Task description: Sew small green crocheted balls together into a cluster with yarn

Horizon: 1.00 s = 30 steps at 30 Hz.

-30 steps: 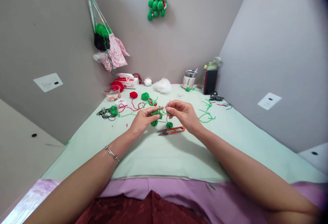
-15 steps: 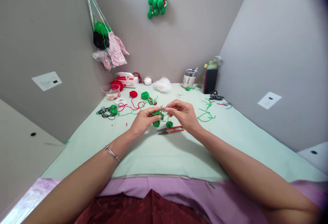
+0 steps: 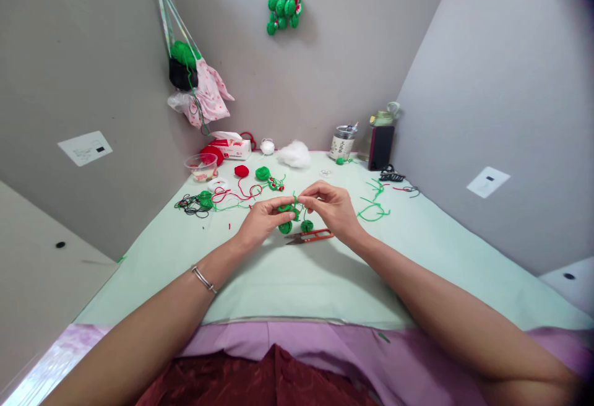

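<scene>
My left hand [image 3: 260, 221] pinches a green crocheted piece [image 3: 291, 209] above the middle of the table. A round green ball [image 3: 285, 227] hangs just under its fingers. Close against it on the right, my right hand [image 3: 330, 205] has thumb and forefinger pressed together on green yarn at the top of the piece. Another green ball [image 3: 307, 226] dangles on a strand below the right fingertips. Orange-handled thread snips [image 3: 310, 236] lie on the table beneath both hands. The fingertips partly cover the crocheted piece.
Green [image 3: 262, 173] and red yarn balls [image 3: 241, 171], loose red strands and white stuffing [image 3: 295, 154] lie behind my hands. A tissue box [image 3: 236, 148] and clear bowl [image 3: 202, 167] stand back left; a tin [image 3: 343, 143] and dark phone [image 3: 381, 148] stand back right. Green scraps [image 3: 374, 210] lie right.
The green crocheted piece and the ball under my left fingers have shifted slightly right. My left fingertips have moved a little toward the right hand, which looks nearly still.
</scene>
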Each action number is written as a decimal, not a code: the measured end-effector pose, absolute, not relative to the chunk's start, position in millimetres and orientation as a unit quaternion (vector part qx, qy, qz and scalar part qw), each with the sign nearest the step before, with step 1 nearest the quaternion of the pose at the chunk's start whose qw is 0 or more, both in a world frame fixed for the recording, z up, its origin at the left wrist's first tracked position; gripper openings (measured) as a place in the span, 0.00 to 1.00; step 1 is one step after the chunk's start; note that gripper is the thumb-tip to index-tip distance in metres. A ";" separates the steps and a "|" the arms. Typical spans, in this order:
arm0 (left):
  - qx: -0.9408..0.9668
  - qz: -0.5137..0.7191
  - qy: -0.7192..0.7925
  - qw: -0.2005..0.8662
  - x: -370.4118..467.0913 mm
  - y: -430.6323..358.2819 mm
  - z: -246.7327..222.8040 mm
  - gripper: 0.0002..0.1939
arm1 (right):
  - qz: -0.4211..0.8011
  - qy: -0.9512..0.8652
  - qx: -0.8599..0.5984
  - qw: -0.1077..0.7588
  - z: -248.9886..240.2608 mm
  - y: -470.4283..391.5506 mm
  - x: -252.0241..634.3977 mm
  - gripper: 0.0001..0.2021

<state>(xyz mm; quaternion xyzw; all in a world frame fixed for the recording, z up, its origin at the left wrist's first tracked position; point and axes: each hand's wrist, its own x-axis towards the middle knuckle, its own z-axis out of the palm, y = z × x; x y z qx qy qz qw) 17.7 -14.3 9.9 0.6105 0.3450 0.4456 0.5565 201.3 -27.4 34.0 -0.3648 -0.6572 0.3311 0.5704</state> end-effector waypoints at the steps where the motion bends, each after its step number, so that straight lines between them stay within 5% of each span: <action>1: 0.609 0.444 0.347 0.559 17.7 -14.4 10.3 0.25 | 0.327 -0.661 -0.363 0.570 33.5 -27.4 201.5 0.11; 8: 0.587 0.433 0.345 0.591 18.3 -16.2 14.1 0.24 | 0.256 -0.714 -0.375 0.534 30.3 -29.3 201.8 0.11; 18: 0.591 0.410 0.329 0.612 17.8 -17.0 13.9 0.19 | -0.068 -0.843 -0.383 0.371 26.9 -34.0 205.9 0.12; 30: 0.594 0.416 0.332 0.603 20.2 -19.7 15.1 0.22 | 0.023 -0.826 -0.378 0.417 27.0 -31.4 204.3 0.08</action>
